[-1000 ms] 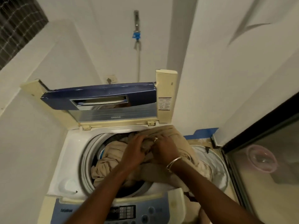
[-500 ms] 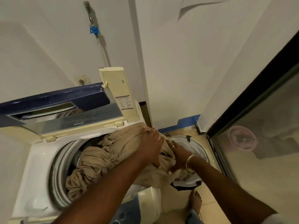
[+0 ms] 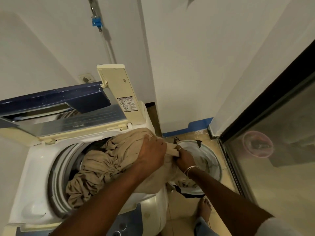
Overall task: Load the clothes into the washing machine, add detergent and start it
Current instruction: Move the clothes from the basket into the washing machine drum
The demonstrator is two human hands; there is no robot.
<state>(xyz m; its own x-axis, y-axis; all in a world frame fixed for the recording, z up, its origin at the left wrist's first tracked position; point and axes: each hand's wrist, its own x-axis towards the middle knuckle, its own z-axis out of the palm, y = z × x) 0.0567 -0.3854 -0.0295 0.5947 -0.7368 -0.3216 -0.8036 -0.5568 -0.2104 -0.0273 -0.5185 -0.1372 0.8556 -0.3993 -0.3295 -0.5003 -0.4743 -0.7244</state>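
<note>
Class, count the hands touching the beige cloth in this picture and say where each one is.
2. The left hand presses the beige cloth at the washing machine's right edge; the right hand grips its hanging end beside it.

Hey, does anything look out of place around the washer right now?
Yes. The beige cloth is only partly in the drum; its right end hangs over the washer's side above the basket, where both hands grip it.

Bare forearms, thin metal bangles (image 3: 191,169) on right wrist, ring (image 3: 180,148), barefoot, blue jeans hem (image 3: 202,226)
</note>
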